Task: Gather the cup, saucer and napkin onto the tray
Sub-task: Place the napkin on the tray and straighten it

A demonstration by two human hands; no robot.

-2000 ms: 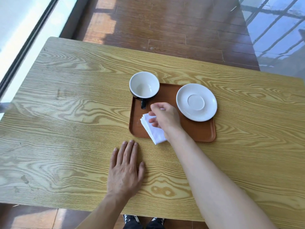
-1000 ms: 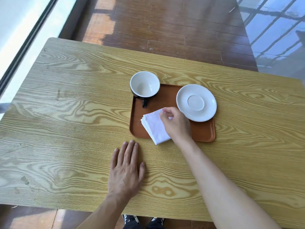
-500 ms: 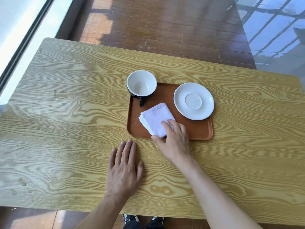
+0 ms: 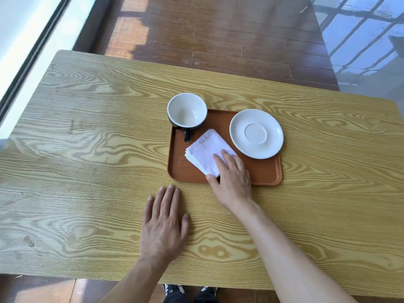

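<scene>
On the tray (image 4: pixel 265 174), the napkin (image 4: pixel 205 153) is pressed flat by the open right hand (image 4: pixel 231 178), beside the cup (image 4: pixel 187 113) and saucer (image 4: pixel 256 133). The open left hand (image 4: pixel 162 224) is rested farther back, empty.

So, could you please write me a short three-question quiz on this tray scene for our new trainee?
1. True or false: the saucer sits under the cup.
2. Which hand touches the napkin? A) left hand B) right hand C) neither
3. Fill in: the left hand lies flat on the ____, nearer the person than the tray.

Key
1. False: saucer and cup stand apart on the tray, with the napkin between them.
2. B: its fingers rest on the napkin's near corner.
3. table
</scene>
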